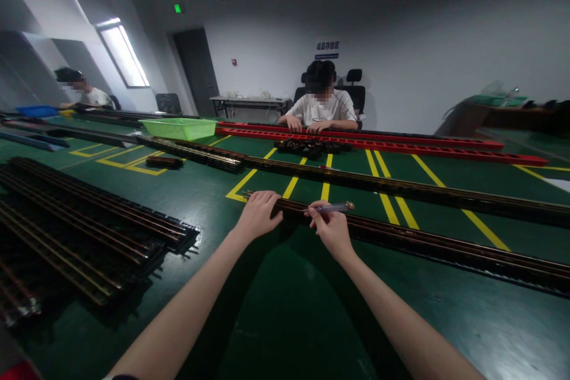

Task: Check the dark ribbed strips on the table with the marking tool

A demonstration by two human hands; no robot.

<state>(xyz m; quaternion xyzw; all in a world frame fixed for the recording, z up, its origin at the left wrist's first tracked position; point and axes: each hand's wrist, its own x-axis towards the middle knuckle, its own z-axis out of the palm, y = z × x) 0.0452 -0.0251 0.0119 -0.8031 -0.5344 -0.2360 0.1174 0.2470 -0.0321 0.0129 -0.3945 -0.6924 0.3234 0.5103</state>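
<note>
A long dark rail (423,242) with thin copper-coloured strips along it lies across the table before me, running off to the right. Over its left end rests my left hand (260,214), fingers laid across the top and thumb spread apart on the near side. My right hand (330,228) pinches a slim pen-like tool (333,208) with a greyish, translucent barrel and a brownish rounded end. Its thin tip points left, close above the rail; whether it touches cannot be made out. Just beyond lies a second long dark rail (401,187).
Several similar dark rails (89,231) lie to my left. Behind them are a short dark piece (164,161) and a green tray (178,128). Across the table a person (323,104) handles red rails (383,145) near a dark heap (307,147). Another person (91,94) sits far left.
</note>
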